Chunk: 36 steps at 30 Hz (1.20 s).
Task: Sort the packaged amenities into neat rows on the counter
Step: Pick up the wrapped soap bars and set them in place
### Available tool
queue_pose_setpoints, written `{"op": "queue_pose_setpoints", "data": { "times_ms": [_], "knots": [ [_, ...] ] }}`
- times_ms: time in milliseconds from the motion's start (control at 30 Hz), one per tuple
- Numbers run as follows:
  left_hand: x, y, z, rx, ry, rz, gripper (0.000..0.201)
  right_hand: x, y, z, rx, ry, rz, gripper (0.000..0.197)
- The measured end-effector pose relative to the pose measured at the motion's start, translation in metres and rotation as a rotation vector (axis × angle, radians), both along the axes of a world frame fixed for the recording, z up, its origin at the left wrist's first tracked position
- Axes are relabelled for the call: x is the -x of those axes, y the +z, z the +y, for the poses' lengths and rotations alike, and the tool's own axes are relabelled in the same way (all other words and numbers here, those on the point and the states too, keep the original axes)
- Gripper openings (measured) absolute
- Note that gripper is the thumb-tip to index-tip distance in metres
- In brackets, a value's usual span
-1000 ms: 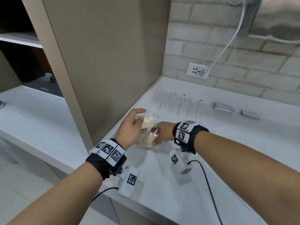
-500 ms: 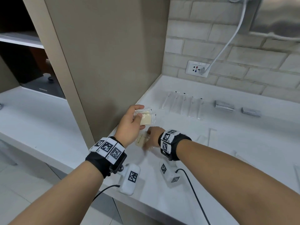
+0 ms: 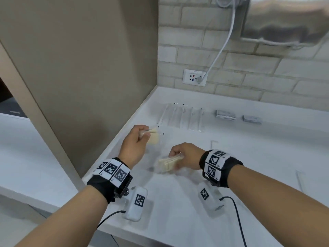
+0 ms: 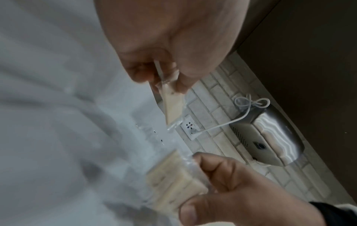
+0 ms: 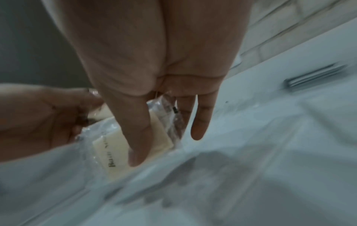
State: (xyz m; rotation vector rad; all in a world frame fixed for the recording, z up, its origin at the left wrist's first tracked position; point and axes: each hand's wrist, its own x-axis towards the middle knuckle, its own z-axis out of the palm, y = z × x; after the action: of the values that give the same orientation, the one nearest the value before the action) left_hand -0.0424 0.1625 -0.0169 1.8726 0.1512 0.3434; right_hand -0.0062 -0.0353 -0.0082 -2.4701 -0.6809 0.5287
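The left hand is raised just above the white counter near the beige side panel, thumb and curled fingers pinching the clear wrapper edge of a single flat cream-coloured packet in transparent plastic; in the left wrist view this packet hangs edge-on below the fingertips. The right hand is lower and closer to the front edge, its fingers curled round a stack of several cream packets in clear wrappers; the left wrist view shows the thumb pressed on one side of that stack and fingers on the other. In the right wrist view dark print runs along the face of the top packet, too blurred to read. Whether the stack touches the counter cannot be told.

Further back on the counter, a row of long clear plastic sachets with small black tips lies side by side. To their right sit two separate small piles of flat grey packets, the nearer pile and the farther one, in line with the sachets. Thin pale strips lie loose on the counter to the right of the right hand.

On the pale brick wall a white socket plate holds a plug whose white cable runs up to a shiny metal wall unit. Both wrists wear black bands with black-and-white square markers
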Motion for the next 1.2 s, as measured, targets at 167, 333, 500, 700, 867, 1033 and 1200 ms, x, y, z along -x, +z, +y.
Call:
{"op": "queue_pose_setpoints", "data": {
  "times_ms": [167, 333, 500, 700, 867, 1033, 1200],
  "knots": [
    [-0.018, 0.003, -0.056, 0.126, -0.205, 0.082, 0.014, -0.008, 0.021, -0.053, -0.152, -0.169, -0.062, 0.021],
    [-0.039, 0.013, -0.123, 0.183, -0.285, 0.113, 0.019, -0.021, 0.026, -0.1, -0.253, -0.365, -0.17, 0.026],
    [-0.05, 0.027, -0.186, 0.275, -0.362, 0.217, 0.021, -0.03, 0.025, -0.151, -0.259, -0.412, -0.167, 0.029],
    [-0.067, 0.025, -0.251, 0.21, -0.495, 0.281, 0.054, -0.047, 0.016, -0.21, -0.272, -0.465, -0.122, 0.05],
    [-0.09, 0.003, -0.29, -0.155, -0.536, 0.274, 0.044, -0.059, 0.01, -0.253, -0.189, -0.456, -0.032, 0.068],
    [-0.104, -0.019, -0.318, -0.225, -0.538, 0.327, 0.03, -0.07, -0.011, -0.279, -0.1, -0.486, -0.001, 0.044],
    [-0.116, -0.038, -0.326, -0.273, -0.493, 0.286, 0.031, -0.076, -0.026, -0.284, -0.093, -0.514, -0.007, 0.031]
  ]
}}
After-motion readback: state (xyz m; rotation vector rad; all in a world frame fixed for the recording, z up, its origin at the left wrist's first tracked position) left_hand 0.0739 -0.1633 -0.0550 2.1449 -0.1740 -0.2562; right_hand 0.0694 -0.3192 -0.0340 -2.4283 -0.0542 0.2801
